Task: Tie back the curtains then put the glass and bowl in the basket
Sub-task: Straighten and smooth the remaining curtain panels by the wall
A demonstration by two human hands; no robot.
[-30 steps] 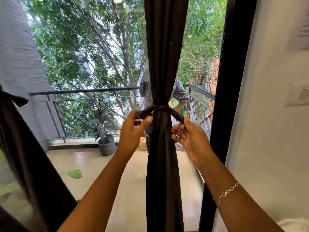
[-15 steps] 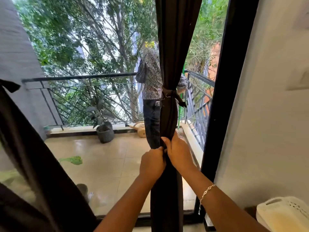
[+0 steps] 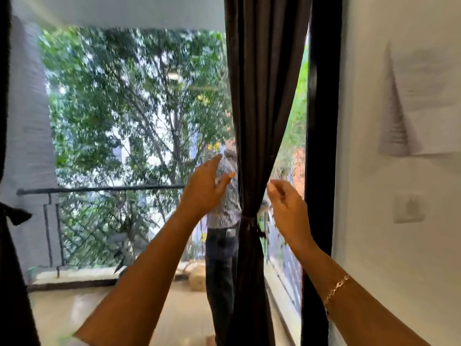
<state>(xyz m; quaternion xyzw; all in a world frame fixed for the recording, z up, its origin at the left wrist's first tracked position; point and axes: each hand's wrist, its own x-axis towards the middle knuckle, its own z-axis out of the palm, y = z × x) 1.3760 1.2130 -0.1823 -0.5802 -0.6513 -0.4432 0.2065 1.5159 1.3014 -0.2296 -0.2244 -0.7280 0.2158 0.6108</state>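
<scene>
Fingers (image 3: 225, 177) of my left hand (image 3: 204, 188) are spread and hold nothing; my right hand (image 3: 287, 203) is loosely curled, empty too. Between them hangs the dark brown fabric curtain (image 3: 262, 108), soft and light (I would gather its folds), bound by its thin tie (image 3: 250, 219).

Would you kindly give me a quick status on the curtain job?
Left hand open, right hand loosely curled, both beside the curtain, above the tie. Curtain cinched. Glass, bowl, basket not in view. Nothing in the way.
</scene>
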